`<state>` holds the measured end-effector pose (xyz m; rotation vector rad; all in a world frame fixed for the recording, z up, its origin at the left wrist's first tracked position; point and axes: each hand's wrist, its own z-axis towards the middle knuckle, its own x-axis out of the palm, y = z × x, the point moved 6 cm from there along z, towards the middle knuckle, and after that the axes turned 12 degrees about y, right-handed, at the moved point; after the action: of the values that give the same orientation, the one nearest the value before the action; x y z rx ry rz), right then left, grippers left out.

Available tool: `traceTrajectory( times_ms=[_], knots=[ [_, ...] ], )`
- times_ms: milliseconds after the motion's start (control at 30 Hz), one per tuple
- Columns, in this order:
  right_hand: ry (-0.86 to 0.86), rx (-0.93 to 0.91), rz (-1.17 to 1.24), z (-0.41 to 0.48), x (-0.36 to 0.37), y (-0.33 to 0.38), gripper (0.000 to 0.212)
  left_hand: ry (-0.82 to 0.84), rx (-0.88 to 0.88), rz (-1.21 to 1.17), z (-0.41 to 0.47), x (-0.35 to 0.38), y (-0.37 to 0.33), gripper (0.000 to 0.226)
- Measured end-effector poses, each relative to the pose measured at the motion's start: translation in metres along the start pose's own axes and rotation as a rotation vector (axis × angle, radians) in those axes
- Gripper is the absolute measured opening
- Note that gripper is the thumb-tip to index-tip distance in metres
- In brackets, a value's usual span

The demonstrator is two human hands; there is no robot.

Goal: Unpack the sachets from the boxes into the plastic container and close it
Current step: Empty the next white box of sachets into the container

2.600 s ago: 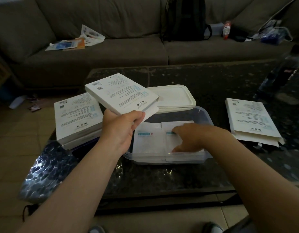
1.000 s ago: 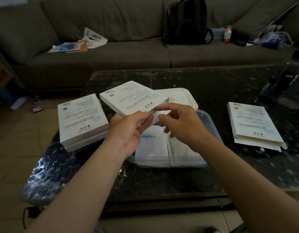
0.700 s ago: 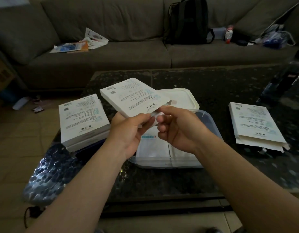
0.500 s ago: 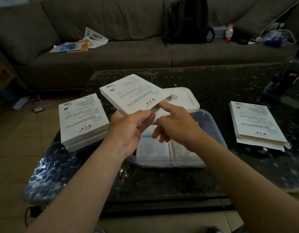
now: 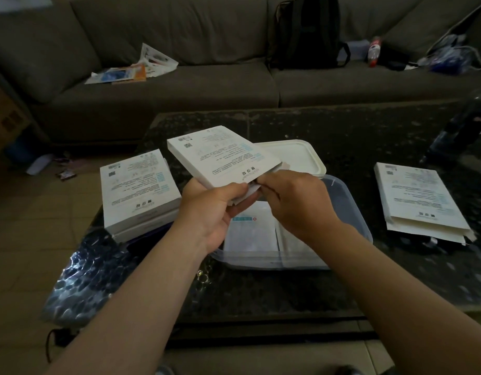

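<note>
Over the table (image 5: 369,131), perhaps four boxes (image 5: 223,155), one container (image 5: 353,212), two sachets (image 5: 250,234).

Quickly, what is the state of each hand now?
Left hand: grips the box.
Right hand: reaches into the box's open end; grasp cannot be told.

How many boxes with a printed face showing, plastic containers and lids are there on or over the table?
Boxes with a printed face showing: 3
Plastic container: 1
Lid: 1
Total: 5
</note>
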<state>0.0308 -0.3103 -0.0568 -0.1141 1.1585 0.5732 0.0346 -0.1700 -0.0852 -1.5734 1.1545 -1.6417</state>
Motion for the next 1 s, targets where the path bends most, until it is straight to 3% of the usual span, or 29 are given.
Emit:
traceTrajectory(
  times_ms=[500,600,733,867,1000],
  knots=[
    [-0.095,-0.022,0.118,-0.013,-0.012,-0.006,0.013,-0.242,0.003,-0.072,0.001,-0.02,-0.014,0.044],
    [-0.074,0.04,0.073,-0.013,-0.009,-0.008,0.02,-0.233,0.011,-0.074,0.001,-0.021,-0.015,0.046],
    [0.069,0.069,0.095,-0.008,0.0,-0.013,0.046,-0.221,0.018,-0.053,0.0,-0.016,-0.014,0.038],
    [0.048,0.06,0.172,-0.006,-0.005,-0.02,0.033,-0.238,0.001,-0.045,0.0,-0.017,-0.013,0.037],
    [0.068,0.149,0.473,-0.004,-0.008,-0.031,0.024,-0.255,-0.01,-0.045,0.004,-0.023,-0.012,0.045]
  ],
)
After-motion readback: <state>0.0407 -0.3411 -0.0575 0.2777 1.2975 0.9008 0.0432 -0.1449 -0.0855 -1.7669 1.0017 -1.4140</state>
